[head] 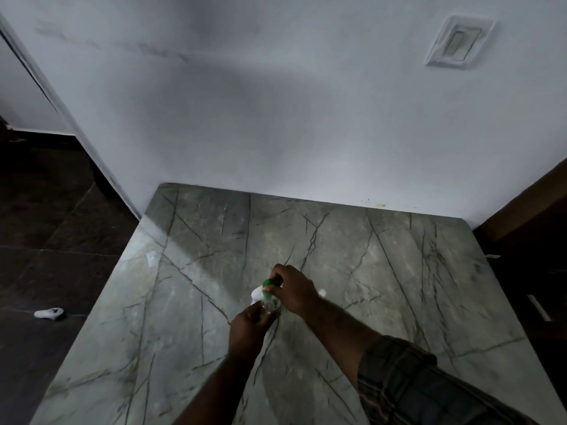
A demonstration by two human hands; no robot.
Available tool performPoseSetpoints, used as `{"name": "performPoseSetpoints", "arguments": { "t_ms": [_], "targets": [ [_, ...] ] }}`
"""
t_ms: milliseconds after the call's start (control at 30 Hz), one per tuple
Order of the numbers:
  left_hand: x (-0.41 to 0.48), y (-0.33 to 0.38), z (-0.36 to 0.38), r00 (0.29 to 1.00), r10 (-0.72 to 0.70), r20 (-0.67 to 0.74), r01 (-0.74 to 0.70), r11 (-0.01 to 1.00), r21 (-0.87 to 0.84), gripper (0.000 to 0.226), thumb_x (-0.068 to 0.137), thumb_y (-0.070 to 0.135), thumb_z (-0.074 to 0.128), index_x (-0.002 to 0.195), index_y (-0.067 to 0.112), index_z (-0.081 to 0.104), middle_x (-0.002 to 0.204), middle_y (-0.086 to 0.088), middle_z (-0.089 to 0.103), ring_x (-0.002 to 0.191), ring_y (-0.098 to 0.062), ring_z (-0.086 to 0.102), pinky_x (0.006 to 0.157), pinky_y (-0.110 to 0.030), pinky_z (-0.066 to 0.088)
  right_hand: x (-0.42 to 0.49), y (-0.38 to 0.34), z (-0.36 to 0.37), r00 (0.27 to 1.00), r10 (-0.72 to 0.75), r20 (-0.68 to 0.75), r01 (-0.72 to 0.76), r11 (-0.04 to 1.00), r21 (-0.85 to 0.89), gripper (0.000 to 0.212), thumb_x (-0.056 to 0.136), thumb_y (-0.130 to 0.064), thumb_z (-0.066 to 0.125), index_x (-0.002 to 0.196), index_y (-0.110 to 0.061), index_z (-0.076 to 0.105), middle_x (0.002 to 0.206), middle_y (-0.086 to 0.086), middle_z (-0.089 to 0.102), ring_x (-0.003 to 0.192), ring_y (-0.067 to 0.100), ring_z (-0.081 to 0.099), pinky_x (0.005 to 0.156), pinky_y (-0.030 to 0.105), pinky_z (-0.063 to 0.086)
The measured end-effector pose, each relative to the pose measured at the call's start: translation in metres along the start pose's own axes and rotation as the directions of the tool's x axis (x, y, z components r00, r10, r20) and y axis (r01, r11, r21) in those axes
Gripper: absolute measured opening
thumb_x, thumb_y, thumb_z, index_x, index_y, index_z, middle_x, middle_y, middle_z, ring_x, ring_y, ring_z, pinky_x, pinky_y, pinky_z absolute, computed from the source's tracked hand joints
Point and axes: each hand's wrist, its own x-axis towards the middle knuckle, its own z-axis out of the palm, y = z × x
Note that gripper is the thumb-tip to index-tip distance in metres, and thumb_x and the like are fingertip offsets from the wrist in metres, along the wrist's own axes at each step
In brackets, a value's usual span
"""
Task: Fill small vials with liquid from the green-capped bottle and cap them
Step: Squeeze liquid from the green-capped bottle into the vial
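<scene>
A clear bottle (268, 305) with a green cap (270, 283) stands near the middle of the marble table (190, 271). My left hand (247, 328) grips the bottle's lower body from the near side. My right hand (293, 291) comes from the right, its fingers and thumb curled round the green cap. A white object (256, 294), partly hidden, shows just left of the bottle. A small white cap-like thing (322, 292) lies on the table right of my right hand. No vial is clearly visible.
The table's back edge meets a white wall (276, 118). Dark floor (46, 225) lies to the left, with a white controller (49, 313) on it. Dark wooden furniture (534, 240) borders the table on the right.
</scene>
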Motion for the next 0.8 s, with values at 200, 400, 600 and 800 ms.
{"name": "performPoseSetpoints", "arguments": {
  "t_ms": [200,400,600,800],
  "targets": [
    [0.001,0.002,-0.001,1.0,0.012,-0.011,-0.012,1.0,-0.024,0.02,0.081,0.039,0.076,0.1,0.032,0.074,0.073,0.011,0.072,0.063,0.001,0.063,0.058,-0.017,0.046,0.002,0.0,-0.004,1.0,-0.011,0.008,0.01,1.0,0.008,0.028,0.085,-0.041,0.07,0.097,-0.018,0.06,0.103,0.0,0.063,0.097,0.019,0.06,0.092,0.04,0.048],
    [0.001,-0.003,0.002,1.0,0.014,0.002,-0.014,1.0,0.018,0.023,0.083,0.038,0.075,0.105,0.028,0.073,0.076,0.009,0.073,0.068,-0.004,0.067,0.062,-0.024,0.052,0.001,0.004,0.001,1.0,-0.012,0.008,0.012,1.0,0.004,0.027,0.086,-0.042,0.069,0.097,-0.019,0.059,0.102,-0.001,0.064,0.096,0.018,0.06,0.092,0.042,0.049],
    [0.003,-0.001,0.0,1.0,0.023,0.001,-0.023,1.0,0.006,0.023,0.082,0.039,0.075,0.103,0.029,0.073,0.077,0.01,0.073,0.068,-0.002,0.066,0.059,-0.015,0.045,0.005,-0.001,-0.003,1.0,-0.005,0.007,0.005,1.0,0.024,0.027,0.085,-0.039,0.071,0.096,-0.018,0.06,0.101,0.0,0.064,0.093,0.018,0.061,0.089,0.041,0.052],
    [0.003,-0.006,0.003,1.0,0.006,0.011,-0.005,1.0,-0.023,0.025,0.082,0.039,0.076,0.104,0.029,0.074,0.078,0.012,0.074,0.069,0.0,0.068,0.065,-0.023,0.055,0.002,0.004,0.005,1.0,-0.004,-0.007,0.004,1.0,0.014,0.026,0.086,-0.042,0.069,0.095,-0.02,0.057,0.101,-0.002,0.064,0.094,0.017,0.061,0.086,0.038,0.049]
  ]
}}
